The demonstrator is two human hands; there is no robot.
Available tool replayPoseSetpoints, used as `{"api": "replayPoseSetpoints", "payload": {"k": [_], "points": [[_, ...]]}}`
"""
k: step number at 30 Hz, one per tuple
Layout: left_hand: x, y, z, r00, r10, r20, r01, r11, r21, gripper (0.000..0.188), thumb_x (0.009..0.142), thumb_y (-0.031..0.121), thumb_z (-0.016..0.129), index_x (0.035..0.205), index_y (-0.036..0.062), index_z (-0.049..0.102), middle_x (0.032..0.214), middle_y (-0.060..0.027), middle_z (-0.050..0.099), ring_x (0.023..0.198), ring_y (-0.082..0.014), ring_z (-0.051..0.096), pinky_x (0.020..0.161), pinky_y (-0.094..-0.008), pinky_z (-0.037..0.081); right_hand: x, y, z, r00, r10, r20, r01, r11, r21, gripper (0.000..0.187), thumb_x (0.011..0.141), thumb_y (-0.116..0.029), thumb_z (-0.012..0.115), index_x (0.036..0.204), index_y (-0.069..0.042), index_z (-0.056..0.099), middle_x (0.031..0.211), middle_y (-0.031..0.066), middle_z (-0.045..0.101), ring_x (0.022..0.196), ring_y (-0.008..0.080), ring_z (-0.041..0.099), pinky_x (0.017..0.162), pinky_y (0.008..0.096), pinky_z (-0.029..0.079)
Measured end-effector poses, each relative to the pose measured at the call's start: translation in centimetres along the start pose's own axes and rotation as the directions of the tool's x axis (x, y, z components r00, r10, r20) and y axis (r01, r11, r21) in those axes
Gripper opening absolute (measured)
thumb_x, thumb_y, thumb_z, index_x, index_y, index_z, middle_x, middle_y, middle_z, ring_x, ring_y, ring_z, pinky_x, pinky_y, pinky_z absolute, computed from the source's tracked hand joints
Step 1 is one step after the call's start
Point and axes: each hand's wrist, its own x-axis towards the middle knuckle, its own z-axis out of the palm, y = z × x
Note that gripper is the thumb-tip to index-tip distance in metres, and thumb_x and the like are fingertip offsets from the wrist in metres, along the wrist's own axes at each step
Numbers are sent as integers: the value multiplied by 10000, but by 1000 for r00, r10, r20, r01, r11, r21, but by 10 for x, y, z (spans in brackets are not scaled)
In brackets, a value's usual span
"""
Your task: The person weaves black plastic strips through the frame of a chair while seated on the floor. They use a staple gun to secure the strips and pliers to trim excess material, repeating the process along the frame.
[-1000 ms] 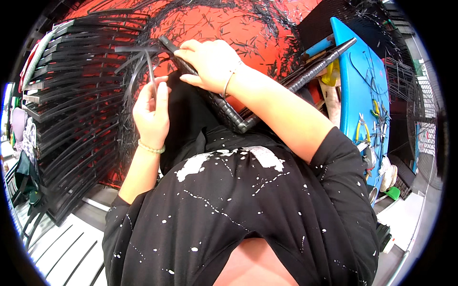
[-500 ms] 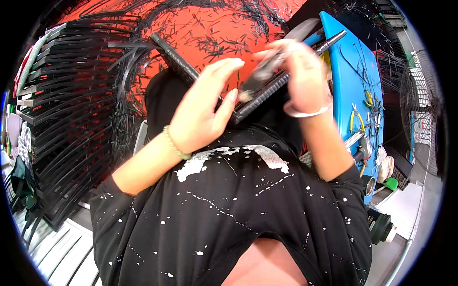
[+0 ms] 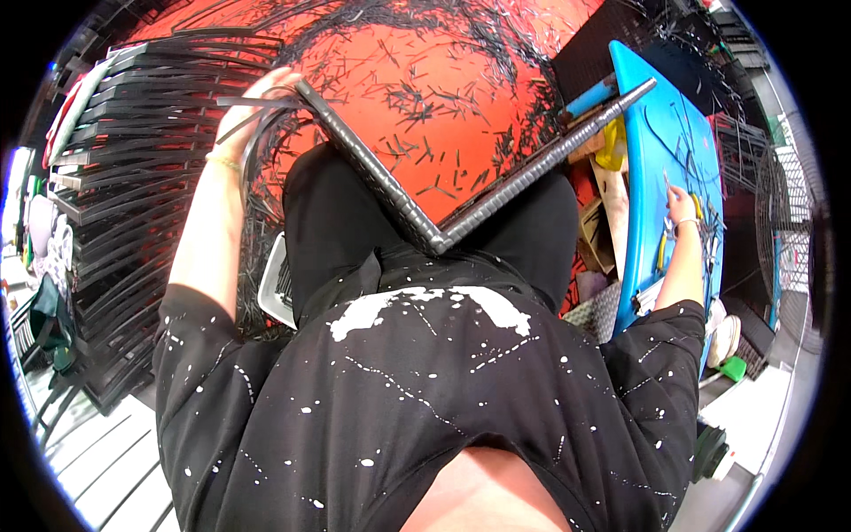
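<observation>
We find the left hand point(image 3: 238, 117) partly curled by loose black strips point(image 3: 264, 124) at the left end of a V-shaped, strip-wrapped frame point(image 3: 441, 239); its hold on them we cannot confirm. The frame lies over both thighs point(image 3: 332, 208), corner toward the person. At the blue table point(image 3: 640, 204), we note the right hand point(image 3: 683, 207), fingers bent beside yellow-handled pliers point(image 3: 698, 207), its grip likewise unconfirmed.
</observation>
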Motion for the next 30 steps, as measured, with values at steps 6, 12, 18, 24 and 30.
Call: {"api": "replayPoseSetpoints", "payload": {"k": [6, 12, 18, 24, 30], "points": [[16, -6, 37, 992, -113, 59, 113, 994, 12, 536, 1045, 441, 394, 1310, 15, 582, 1279, -128, 642, 1191, -199, 599, 1025, -319, 446, 2, -31, -7, 738, -420, -528, 203, 885, -420, 616, 888, -322, 687, 1389, -25, 488, 1332, 227, 553, 1284, 365, 479, 1074, 445, 404], [17, -2, 28, 989, -149, -25, 150, 988, 36, 566, 1050, 476, 352, 1221, 20, 640, 1184, -113, 688, 1147, -201, 623, 1016, -333, 455, -298, -371, -12, 391, -875, -286, 918, 392, 56, 506, 802, -317, 763, 1188, -19, 629, 1113, 130, 650, 1078, 315, 610, 969, 430, 445], [33, -26, 15, 981, -155, 117, 174, 967, -185, 544, 1042, 474, 383, 1065, 13, 669, 1092, -137, 690, 1029, -217, 629, 935, -347, 486, -351, -415, 65, 271, -963, 2, 963, 271, 4, 584, 731, -551, 749, 1111, -117, 659, 1050, 32, 615, 1251, 263, 500, 1089, 653, 210], [12, -26, 40, 982, -131, 135, 153, 973, -170, 410, 1046, 366, 422, 1040, 21, 643, 1022, -105, 665, 1002, -221, 632, 930, -331, 479, -334, -394, 37, 204, -975, -89, 978, 206, -20, 317, 668, -306, 779, 890, -121, 648, 926, 22, 643, 1178, 285, 583, 1088, 584, 211], [-58, -43, 80, 993, 33, -117, -65, 958, -278, 366, 1023, 323, 478, 1101, 4, 640, 1042, -69, 665, 1031, -183, 624, 968, -316, 459, -299, -369, -9, 200, -980, 8, 976, 199, -88, 294, 740, -325, 782, 946, -151, 662, 1042, -3, 636, 1270, 275, 524, 1085, 607, 200]]}}
